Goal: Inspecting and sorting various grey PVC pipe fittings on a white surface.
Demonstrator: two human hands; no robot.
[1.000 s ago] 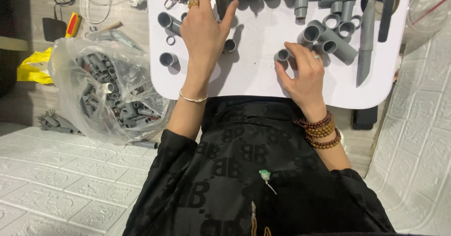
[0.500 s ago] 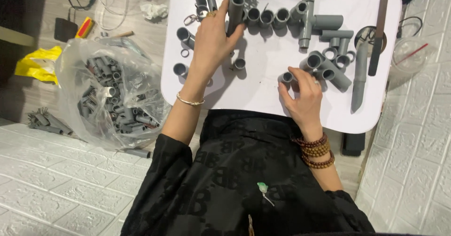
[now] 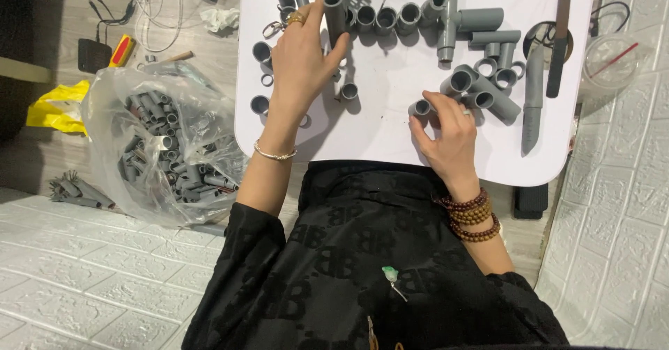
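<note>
From my feed, the counter [image 3: 362, 148] runs off the top edge, so the grey pipe pieces [image 3: 390, 17] along its far side are cut short there. My left hand [image 3: 300, 64] covers whatever lies under its palm, and I cannot tell if its fingertips press the upright pipe [image 3: 334, 16]. My right hand [image 3: 449, 137] hides most of the small fitting [image 3: 420, 107] at its fingertips. Left of the counter, the clear bag [image 3: 160, 151] blurs its pipe pieces into a grey jumble I cannot count.
</note>
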